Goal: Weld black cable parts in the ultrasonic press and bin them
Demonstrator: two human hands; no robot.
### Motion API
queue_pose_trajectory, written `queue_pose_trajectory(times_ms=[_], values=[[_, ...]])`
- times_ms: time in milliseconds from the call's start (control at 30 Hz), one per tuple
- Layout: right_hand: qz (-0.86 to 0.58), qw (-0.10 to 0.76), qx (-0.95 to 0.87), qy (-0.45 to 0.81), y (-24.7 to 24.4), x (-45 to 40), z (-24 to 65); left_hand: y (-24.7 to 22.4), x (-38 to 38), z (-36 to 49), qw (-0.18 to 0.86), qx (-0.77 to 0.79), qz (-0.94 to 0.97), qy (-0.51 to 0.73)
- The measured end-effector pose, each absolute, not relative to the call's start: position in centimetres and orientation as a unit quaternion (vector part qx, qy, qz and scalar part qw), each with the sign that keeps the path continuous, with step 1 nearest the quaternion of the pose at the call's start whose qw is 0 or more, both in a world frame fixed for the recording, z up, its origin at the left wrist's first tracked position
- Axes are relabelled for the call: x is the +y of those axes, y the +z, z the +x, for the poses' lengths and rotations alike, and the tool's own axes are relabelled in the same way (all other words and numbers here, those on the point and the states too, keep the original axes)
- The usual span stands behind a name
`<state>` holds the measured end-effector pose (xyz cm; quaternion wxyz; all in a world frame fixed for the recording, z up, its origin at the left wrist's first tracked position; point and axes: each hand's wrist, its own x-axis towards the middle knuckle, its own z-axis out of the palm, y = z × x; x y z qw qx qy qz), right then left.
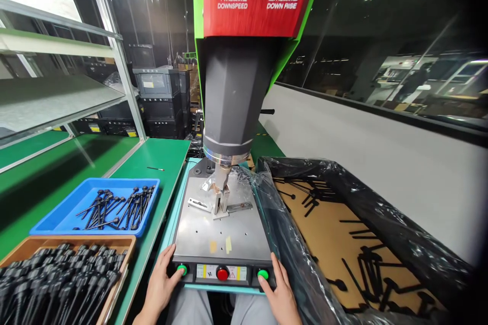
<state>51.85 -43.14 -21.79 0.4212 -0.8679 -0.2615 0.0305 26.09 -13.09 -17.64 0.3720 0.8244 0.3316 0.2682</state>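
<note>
Two bare hands sit at the front corners of a benchtop press (236,86), both empty, their fingers loosely extended rather than closed round anything. The left hand (162,275) has its thumb on the left green button (183,268) and its fingers by the edge of the steel baseplate (200,236); the right hand (281,289) mirrors it, thumb on the right green button (264,274). Whether either button is pushed in cannot be told. Between them, the red button (222,273) is untouched.

Under the red front panel (259,2), the metal horn (221,175) is low, its tip at the small metal fixture (225,200) on the baseplate. This looks like the middle of a press stroke, though contact at the tip, and any part seated there, are too small to confirm.

Black long-stemmed parts (101,208) lie in three places: loosely piled in the blue tray (61,213) on the green bench (168,157), packed thickly in the orange-brown bin (78,238) nearer the person, and scattered over the cardboard floor of the black-lined box (324,244) at right. Nothing visible tells finished parts from waiting ones, so the share done is uncertain; with the bin so full and the box sparsely covered, plenty seems left.
</note>
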Motion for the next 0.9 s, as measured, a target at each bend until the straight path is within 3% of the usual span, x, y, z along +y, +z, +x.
queue_pose_trajectory(times_ms=[233,400,533,700,900], values=[[-0.872,0.418,-0.251,0.040,-21.4,-43.1,51.6,-17.1,-13.1,26.7,0.409,0.367,0.785,0.286],[-0.871,0.423,-0.246,0.043,-21.2,-43.0,51.5,-13.6,-14.1,29.2,0.400,0.379,0.751,0.364],[-0.872,0.423,-0.243,0.042,-21.1,-42.9,51.5,-10.0,-15.9,34.0,0.563,0.307,0.699,0.317],[-0.868,0.427,-0.250,0.039,-21.4,-43.0,51.5,-7.1,-17.4,40.2,0.836,0.280,0.412,0.231],[-0.862,0.434,-0.261,0.011,-22.0,-42.9,51.5,-5.6,-16.7,43.3,0.925,0.238,0.151,0.256]])
